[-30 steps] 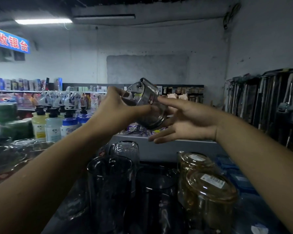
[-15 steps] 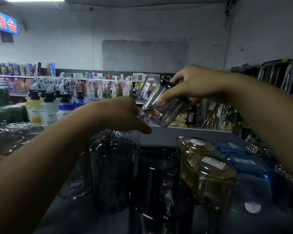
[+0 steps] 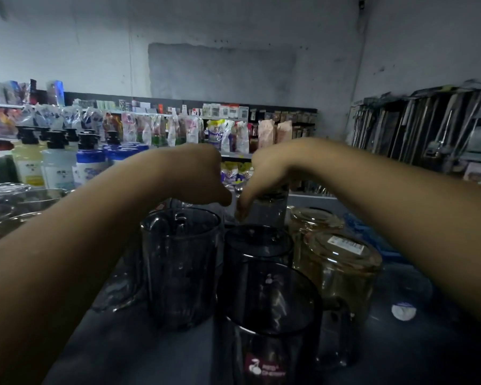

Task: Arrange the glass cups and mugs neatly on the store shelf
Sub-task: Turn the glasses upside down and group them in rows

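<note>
My right hand (image 3: pixel 267 173) reaches down from above and grips the top of a clear glass cup (image 3: pixel 271 211), which stands upright at the back of the dark shelf (image 3: pixel 139 345). My left hand (image 3: pixel 197 173) hovers just left of it, thumb pointing toward the cup. Its fingers curl downward behind the hand and are hidden. In front stand a smoky grey mug (image 3: pixel 178 262), an upturned dark glass (image 3: pixel 258 243) and a nearer dark glass with a cherry label (image 3: pixel 270 315). Two amber glasses (image 3: pixel 342 265) stand upside down on the right.
Clear glass bowls (image 3: pixel 9 195) sit at the far left, with pump bottles (image 3: pixel 56 168) behind them. Blue packages (image 3: pixel 367 232) lie right of the amber glasses. A rack of packaged goods runs along the back wall, and hanging utensils (image 3: pixel 428 129) fill the right wall.
My right hand took the clear cup from both hands, turned it upright and lowered it onto the back of the shelf. My left hand let go and stayed alongside. The view tilted down.
</note>
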